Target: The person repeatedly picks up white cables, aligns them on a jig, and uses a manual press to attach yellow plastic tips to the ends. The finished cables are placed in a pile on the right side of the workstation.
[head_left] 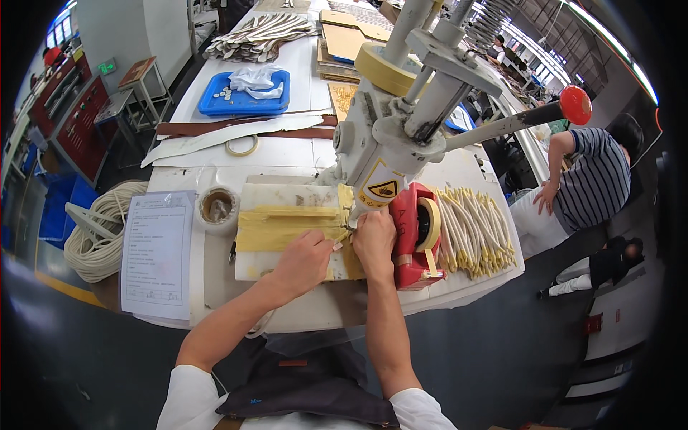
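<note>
Head view, mid-frame: our left hand (299, 264) pinches what looks like a cord end (337, 246); our right hand's (375, 241) finger state we can't tell. Taping seems underway; next calls for a snug wrap.

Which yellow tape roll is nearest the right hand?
The roll in the red dispenser, just right of the right hand; the large roll on the grey press and the thin roll lying flat on the table are both farther off.
</note>
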Demonstrator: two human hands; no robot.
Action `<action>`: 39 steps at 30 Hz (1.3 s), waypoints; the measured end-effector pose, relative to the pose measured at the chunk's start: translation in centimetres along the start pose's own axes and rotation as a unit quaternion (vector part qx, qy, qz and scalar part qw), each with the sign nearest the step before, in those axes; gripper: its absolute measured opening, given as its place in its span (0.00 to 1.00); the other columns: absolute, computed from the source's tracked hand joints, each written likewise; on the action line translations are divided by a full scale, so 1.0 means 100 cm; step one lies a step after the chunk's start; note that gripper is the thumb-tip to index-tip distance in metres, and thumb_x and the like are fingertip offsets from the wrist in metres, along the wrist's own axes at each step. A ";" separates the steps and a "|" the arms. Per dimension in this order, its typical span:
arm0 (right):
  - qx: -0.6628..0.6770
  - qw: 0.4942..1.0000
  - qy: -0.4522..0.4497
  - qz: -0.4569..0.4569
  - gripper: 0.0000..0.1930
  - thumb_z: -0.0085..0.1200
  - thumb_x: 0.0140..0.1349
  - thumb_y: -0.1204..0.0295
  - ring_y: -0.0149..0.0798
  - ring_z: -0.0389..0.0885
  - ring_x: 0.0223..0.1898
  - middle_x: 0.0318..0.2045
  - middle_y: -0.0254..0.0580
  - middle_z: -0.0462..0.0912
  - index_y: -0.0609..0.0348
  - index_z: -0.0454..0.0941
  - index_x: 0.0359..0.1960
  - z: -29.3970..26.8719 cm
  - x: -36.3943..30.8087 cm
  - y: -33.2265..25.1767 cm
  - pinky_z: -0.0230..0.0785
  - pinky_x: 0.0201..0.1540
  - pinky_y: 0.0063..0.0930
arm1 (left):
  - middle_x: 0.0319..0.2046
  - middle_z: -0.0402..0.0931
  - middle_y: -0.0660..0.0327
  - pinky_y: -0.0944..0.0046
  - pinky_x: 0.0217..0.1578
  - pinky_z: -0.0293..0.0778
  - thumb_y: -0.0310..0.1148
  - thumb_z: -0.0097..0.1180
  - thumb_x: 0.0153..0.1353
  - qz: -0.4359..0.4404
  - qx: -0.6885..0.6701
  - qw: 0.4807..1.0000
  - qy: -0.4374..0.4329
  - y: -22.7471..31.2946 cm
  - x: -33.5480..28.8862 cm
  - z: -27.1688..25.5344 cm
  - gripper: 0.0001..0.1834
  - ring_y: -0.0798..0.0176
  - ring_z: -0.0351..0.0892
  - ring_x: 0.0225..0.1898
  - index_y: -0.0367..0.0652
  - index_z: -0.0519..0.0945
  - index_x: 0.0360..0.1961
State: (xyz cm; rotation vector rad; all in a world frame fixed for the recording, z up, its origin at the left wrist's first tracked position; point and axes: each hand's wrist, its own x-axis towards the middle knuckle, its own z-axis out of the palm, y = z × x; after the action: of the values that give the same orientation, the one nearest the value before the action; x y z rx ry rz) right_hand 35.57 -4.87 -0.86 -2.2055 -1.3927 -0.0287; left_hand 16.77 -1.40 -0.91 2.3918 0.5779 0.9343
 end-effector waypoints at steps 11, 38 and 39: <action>-0.015 1.000 -0.012 0.012 0.21 0.56 0.60 0.80 0.67 0.82 0.48 0.67 0.74 0.65 0.77 0.74 0.56 -0.001 0.002 -0.003 0.76 0.54 0.51 | 0.31 0.74 0.53 0.51 0.37 0.75 0.23 0.59 0.61 0.011 -0.002 1.000 0.011 0.000 -0.001 0.001 0.06 0.47 0.77 0.35 0.36 0.85 0.39; 0.072 0.996 0.053 -0.001 0.18 0.51 0.63 0.79 0.69 0.77 0.54 0.67 0.73 0.66 0.75 0.72 0.55 -0.004 -0.004 -0.006 0.73 0.58 0.53 | 0.30 0.73 0.50 0.50 0.40 0.74 0.23 0.56 0.62 0.001 -0.006 1.000 -0.017 0.004 0.003 -0.002 0.04 0.46 0.76 0.36 0.35 0.82 0.35; 0.072 0.996 0.052 -0.001 0.18 0.51 0.63 0.79 0.69 0.77 0.54 0.67 0.73 0.66 0.75 0.73 0.55 -0.005 -0.003 -0.007 0.72 0.58 0.53 | 0.30 0.73 0.50 0.50 0.39 0.74 0.23 0.56 0.62 -0.003 -0.007 1.000 -0.018 0.004 0.003 -0.003 0.04 0.46 0.76 0.36 0.35 0.82 0.34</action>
State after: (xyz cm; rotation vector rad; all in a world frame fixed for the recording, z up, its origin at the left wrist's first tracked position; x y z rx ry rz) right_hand 34.93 -5.15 -0.22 -2.0547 -1.2995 -0.0412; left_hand 16.85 -1.49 -0.32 2.3888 0.5623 0.8883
